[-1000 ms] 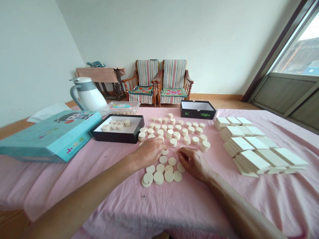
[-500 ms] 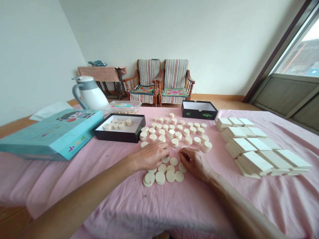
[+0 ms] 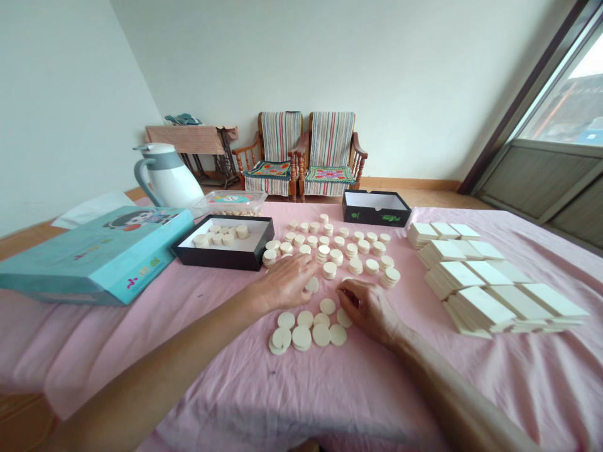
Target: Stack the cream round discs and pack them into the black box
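Observation:
My left hand (image 3: 288,282) rests palm down on the pink tablecloth (image 3: 301,389), its fingers stretched flat over a pale round wooden disc (image 3: 311,284). My right hand (image 3: 368,309) lies just to the right with its fingers curled in; what they hold is hidden. Several loose flat discs (image 3: 306,329) lie in front of and between both hands. Behind the hands stand rows of short disc stacks (image 3: 336,248).
A black tray (image 3: 257,256) at the left holds several discs; a second black box (image 3: 374,218) stands further back. Stacks of pale rectangular tiles (image 3: 475,276) fill the right. A blue gift box (image 3: 94,251), a white jug (image 3: 167,176) and a clear tub (image 3: 230,202) stand at the left.
My left hand drew back toward me over the loose discs, then slid forward again to the disc stacks. My right hand has barely moved.

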Motion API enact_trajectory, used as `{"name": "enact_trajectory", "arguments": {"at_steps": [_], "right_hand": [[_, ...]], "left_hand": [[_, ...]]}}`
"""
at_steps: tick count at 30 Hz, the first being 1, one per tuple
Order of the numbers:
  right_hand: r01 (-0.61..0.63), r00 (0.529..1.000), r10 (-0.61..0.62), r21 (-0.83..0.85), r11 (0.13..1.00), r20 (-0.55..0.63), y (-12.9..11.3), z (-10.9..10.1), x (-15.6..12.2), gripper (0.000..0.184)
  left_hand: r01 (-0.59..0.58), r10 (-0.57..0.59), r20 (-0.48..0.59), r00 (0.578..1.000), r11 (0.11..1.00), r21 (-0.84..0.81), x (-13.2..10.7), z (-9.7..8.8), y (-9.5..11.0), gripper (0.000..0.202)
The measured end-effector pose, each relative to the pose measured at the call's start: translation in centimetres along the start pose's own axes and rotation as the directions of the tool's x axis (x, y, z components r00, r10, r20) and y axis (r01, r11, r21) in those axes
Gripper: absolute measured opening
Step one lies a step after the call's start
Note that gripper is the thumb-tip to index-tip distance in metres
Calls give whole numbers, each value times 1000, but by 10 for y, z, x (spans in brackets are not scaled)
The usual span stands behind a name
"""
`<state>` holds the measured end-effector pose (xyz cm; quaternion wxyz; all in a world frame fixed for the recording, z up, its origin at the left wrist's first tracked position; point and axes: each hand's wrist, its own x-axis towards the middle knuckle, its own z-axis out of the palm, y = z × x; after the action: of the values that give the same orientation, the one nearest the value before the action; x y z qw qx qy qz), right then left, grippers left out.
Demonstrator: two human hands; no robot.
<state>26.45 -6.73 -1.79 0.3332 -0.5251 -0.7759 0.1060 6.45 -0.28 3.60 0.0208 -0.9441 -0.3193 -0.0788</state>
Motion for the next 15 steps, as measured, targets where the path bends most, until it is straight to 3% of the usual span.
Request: {"name": "enact_trajectory", "arguments": {"at_steps": [9,13,15], "right_hand": [[-2,1000,2,-13,1000,3,2,1,1,19],[0,1000,0,3,1000,-1,0,-1,1,18],[-3,1000,3,21,1000,-2,0,-2,1,16]], "left_hand": [[60,-60,-13,998,997,48,0,5,7,12],[74,-77,-221,972,997,-19,-13,-1,2,10],[120,-150,-397,905,988,-100,-24,-2,-4,5]]}}
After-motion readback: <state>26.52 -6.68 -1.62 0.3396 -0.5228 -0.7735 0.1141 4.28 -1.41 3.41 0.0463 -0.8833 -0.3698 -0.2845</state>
